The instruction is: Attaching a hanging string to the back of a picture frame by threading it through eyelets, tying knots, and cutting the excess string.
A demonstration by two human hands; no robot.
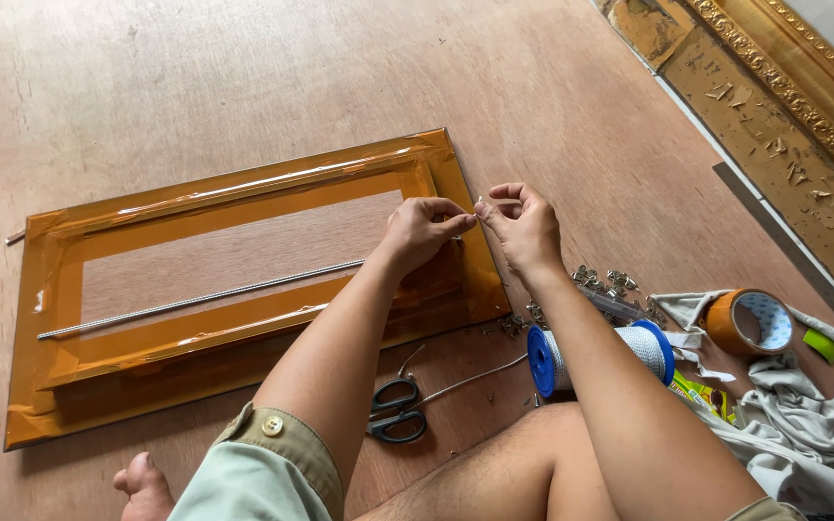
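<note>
A rectangular picture frame back [234, 289] lies on the wooden floor, its edges sealed with glossy brown tape. A silvery hanging cord [205, 297] runs straight across it from the left side toward the right edge. My left hand [422, 232] pinches the cord's right end at the frame's right edge. My right hand [523, 224] is right beside it, fingertips pinched on the same small spot; what sits between the fingers is too small to tell.
A blue-ended spool of white cord [598, 359] lies under my right forearm, black-handled scissors [396, 413] near my knee. Small metal hangers [610, 285], a brown tape roll [750, 321] and a white cloth [803, 405] sit right. A gilded frame [784, 87] lies far right.
</note>
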